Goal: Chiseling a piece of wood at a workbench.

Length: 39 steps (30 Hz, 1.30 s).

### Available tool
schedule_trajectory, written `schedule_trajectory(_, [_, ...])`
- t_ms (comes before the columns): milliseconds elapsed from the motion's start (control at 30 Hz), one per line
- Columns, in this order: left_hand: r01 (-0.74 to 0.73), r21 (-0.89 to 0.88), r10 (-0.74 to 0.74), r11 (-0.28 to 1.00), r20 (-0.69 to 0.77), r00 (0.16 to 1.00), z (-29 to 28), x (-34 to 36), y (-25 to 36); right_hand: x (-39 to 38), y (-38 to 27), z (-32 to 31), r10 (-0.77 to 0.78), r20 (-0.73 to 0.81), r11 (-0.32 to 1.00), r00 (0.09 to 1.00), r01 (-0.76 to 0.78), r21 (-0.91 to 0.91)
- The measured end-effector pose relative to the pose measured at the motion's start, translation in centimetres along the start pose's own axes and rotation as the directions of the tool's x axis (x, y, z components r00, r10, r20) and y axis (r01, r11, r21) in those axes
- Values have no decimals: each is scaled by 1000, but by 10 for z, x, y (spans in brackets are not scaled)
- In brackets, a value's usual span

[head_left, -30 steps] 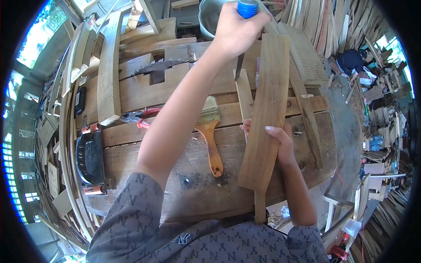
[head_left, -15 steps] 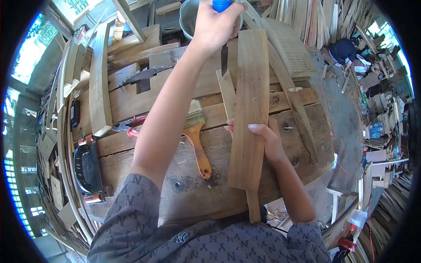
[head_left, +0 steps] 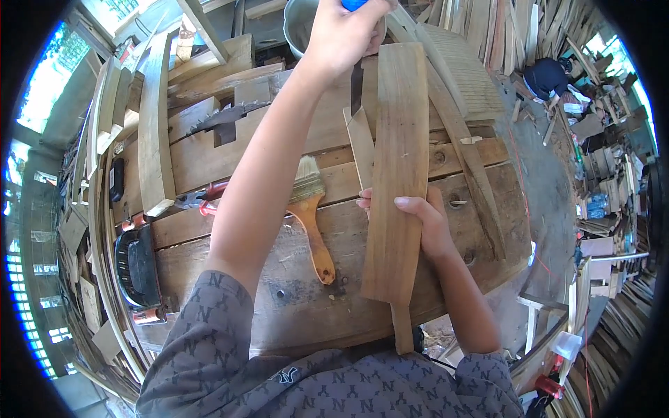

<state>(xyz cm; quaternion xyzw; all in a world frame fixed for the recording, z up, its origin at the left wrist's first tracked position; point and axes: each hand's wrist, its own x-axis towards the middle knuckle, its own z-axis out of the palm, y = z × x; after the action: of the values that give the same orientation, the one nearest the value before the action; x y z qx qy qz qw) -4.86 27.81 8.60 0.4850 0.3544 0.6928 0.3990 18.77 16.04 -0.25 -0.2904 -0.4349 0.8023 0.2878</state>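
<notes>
My left hand [head_left: 348, 33] is stretched to the far edge, closed around a blue-ended object [head_left: 353, 4] mostly cut off by the picture's upper rim. A grey bowl-like container [head_left: 296, 28] stands just behind that hand. Nearer me, my right hand [head_left: 424, 219] grips a long wooden board [head_left: 398, 153] along its right edge. The thumb lies on the board's face, while the fingertips show past its left side. Next to those fingertips a thin pale strip [head_left: 359, 143] with a slanted end is partly hidden by the board. A narrow wooden piece [head_left: 402, 327] projects below the board's near end.
On the plank workbench [head_left: 209, 279] lie a wide paintbrush [head_left: 311, 223], red-handled pliers [head_left: 202, 198] behind my left forearm, and a toothed saw blade [head_left: 223, 117]. A black tool [head_left: 139, 268] sits at the left edge. Timber pieces [head_left: 157, 132] line the left; a long offcut [head_left: 470, 160] lies right.
My left hand and the blue-ended object have shifted slightly up in the picture. The board's far end sits slightly higher; my right hand keeps its hold in nearly the same place.
</notes>
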Motion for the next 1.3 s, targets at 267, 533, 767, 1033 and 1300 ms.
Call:
schedule_trajectory(267, [-97,183,87,978,65,994,5,-1,2,-3,-9,8,-21,-21,999,1000,20,-42])
schedule_trajectory(533, [-92,202,81,975,60,995,20,-8,3,-3,-11,9,-22,-25,998,999,21,-62])
schedule_trajectory(767, [-162,211,143,964,102,985,16,-15,11,-1,-12,12,-5,-44,991,999,0,-130])
schedule_trajectory(1033, [-163,259,146,952,83,986,20,-15,9,-3,-9,8,-25,-23,998,999,24,-51])
schedule_trajectory(1300, [-181,299,164,937,83,983,26,-19,8,-3,-8,9,-23,-21,999,1000,22,-49])
